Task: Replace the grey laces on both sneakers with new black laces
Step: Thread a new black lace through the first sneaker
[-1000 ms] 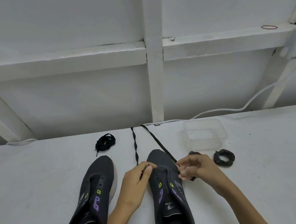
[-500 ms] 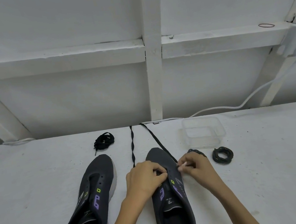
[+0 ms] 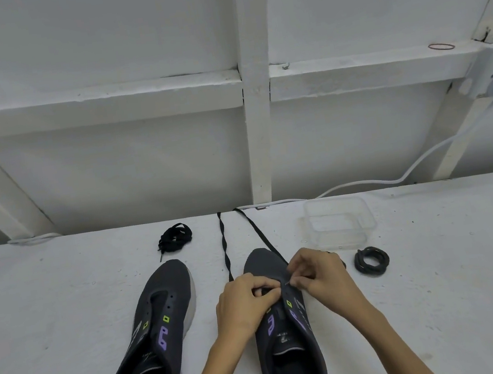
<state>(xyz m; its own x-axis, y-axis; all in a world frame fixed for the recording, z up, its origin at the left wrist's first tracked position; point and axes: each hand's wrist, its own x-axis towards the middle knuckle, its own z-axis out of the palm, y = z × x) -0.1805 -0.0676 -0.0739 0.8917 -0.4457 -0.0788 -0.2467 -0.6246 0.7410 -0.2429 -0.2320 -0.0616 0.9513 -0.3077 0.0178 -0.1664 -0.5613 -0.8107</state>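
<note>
Black lace (image 3: pixel 225 247) at the right-side sneaker (image 3: pixel 293 359), two strands stretched past the toe, left hand (image 3: pixel 243 304) gripping one, right hand (image 3: pixel 320 275) pinching the tip

Pinching the black lace (image 3: pixel 258 233) at the front eyelets of the right sneaker (image 3: pixel 263 264) with left hand (image 3: pixel 245 302) and right hand (image 3: pixel 319 275) — two strands trailing away over the white table (image 3: pixel 65 310). Alongside, the unlaced left sneaker (image 3: pixel 159 296); farther off, a bundled lace (image 3: pixel 174 237), clear container (image 3: pixel 338 221), coiled lace (image 3: pixel 371 261).
</note>
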